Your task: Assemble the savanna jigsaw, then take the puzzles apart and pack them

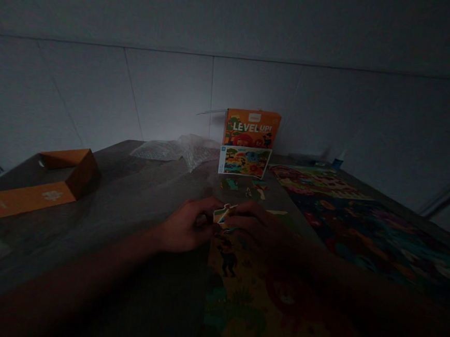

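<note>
Pale-edged puzzle piece [221,216] between two hands in dim light

From my seat I see the left hand [187,222] curled, thumb and forefinger narrowed on the piece's left edge. The right hand [261,226] has its fingers bent over the right edge; I cannot tell whether they pinch it. The piece, irregular in outline, is at the far end of a flat printed puzzle [234,294] with a dark animal figure near its left edge. Loose pieces [229,184] lie beyond, before a glossy upright carton [248,139] lettered "LEVEL UP!". Crinkled, translucent bubble wrap [187,150] sits left of it on the dull grey table [137,193]. Far left stands an orange open-topped box [31,197] with straight walls, cut by my view's edge. On the right, dark printed sheets [360,226] run out of view, their pictures murky. The right forearm covers part of the puzzle, and its near end is lost in shadow.
</note>
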`<state>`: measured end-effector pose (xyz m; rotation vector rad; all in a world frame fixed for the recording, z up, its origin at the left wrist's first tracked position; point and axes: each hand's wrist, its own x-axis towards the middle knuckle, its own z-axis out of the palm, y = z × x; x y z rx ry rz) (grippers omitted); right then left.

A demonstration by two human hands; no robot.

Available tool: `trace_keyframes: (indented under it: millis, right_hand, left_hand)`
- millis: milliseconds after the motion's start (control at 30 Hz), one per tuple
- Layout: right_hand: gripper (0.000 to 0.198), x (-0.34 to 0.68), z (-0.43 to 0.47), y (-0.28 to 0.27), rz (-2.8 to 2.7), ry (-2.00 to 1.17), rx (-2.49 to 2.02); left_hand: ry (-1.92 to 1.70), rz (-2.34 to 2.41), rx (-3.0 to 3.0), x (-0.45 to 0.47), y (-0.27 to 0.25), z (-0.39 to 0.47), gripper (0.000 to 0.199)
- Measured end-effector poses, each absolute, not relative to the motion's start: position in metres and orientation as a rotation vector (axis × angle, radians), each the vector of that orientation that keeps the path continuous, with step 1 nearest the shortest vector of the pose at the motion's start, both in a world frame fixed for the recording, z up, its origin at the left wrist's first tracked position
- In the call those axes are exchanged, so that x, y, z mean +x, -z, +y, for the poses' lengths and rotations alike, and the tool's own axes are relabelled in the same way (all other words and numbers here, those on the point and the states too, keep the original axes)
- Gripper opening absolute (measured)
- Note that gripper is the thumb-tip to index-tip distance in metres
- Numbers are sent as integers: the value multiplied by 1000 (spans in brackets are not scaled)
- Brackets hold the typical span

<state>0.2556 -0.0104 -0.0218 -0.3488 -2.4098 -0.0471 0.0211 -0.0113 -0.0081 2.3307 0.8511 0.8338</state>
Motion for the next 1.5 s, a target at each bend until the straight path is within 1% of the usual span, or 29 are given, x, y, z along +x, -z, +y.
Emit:
trace_keyframes:
  millis: [133, 267, 333, 400, 467, 667, 800, 933, 1067, 1167, 1333, 1367, 1467, 1500]
  right_hand:
    - [42, 252, -14, 24, -2315, 140, -493]
    - [55, 250, -14, 24, -2216, 82, -788]
    - [51, 251, -11, 24, -2259, 15, -916]
    - [39, 252, -9, 24, -2304, -47, -1036]
    - [31, 253, -8, 26, -2322, -84, -1120]
    - [32, 252, -7, 26, -2225, -143, -1179]
    - [31, 256, -2, 25, -2020, -134, -1225]
    - [25, 267, 12, 31, -1875, -147, -1377]
    - [30, 272, 24, 40, -1871, -162, -1551]
    - [32, 272, 27, 45, -1938, -71, -1523]
    - [43, 274, 28, 49, -1982, 78, -1501]
    - [40, 274, 27, 48, -1984, 82, -1462]
    - [21, 270, 19, 37, -2047, -34, -1208]
    - [20, 267, 16, 33, -2086, -93, -1107]
  left_hand:
    - [-801, 756, 2423, 20, 5, -15, 31]
    - [-732, 711, 2363, 22, 6, -16, 30]
    - [-730, 743, 2277, 23, 7, -16, 36]
    - [-735, 807, 2185, 24, 8, -16, 44]
    - [-733, 865, 2113, 25, 8, -16, 46]
    - [-743, 981, 2032, 26, 7, -13, 36]
    - [-784, 1020, 2055, 23, 10, -6, 34]
    - [-812, 1106, 2038, 21, 13, -1, 32]
    - [-828, 1149, 2042, 20, 12, 0, 27]
    - [-831, 1170, 2079, 20, 12, -1, 24]
    - [-836, 1206, 2103, 19, 14, 2, 22]
    - [-840, 1215, 2095, 19, 14, 3, 20]
    - [-849, 1234, 2086, 20, 13, 1, 18]
    - [-853, 1228, 2094, 21, 12, 1, 18]
